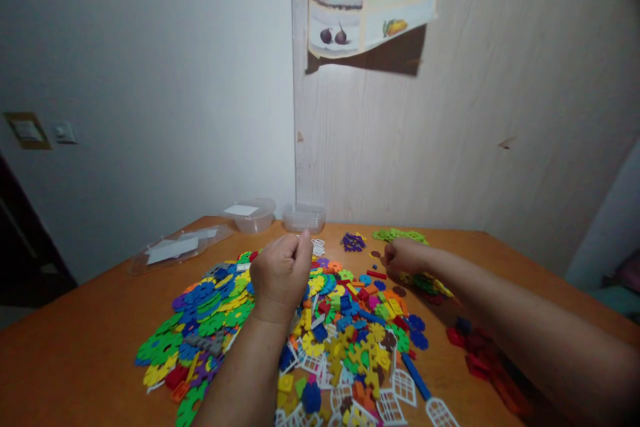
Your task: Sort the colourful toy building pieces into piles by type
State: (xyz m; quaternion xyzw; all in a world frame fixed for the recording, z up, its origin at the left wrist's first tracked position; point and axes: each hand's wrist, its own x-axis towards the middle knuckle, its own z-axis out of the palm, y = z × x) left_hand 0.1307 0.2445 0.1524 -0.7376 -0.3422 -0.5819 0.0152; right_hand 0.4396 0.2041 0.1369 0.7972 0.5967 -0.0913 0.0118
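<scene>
My left hand is closed above the far part of a big pile of colourful plastic building pieces, its thumb lying along the curled fingers. Whatever it may hold is hidden behind the hand. Farther right, my right hand is closed too, fingertips pinched together and turned away from me. I cannot make out anything between them. Just beyond it lies a heap of light green pieces. A group of yellow, green and red pieces sits partly beneath the right wrist. A small purple heap lies between the hands.
Clear plastic containers stand at the table's back edge, with a flat clear lid to their left. Red blocks lie under my right forearm. White window-frame pieces are near the front. A fruit poster hangs on the wall.
</scene>
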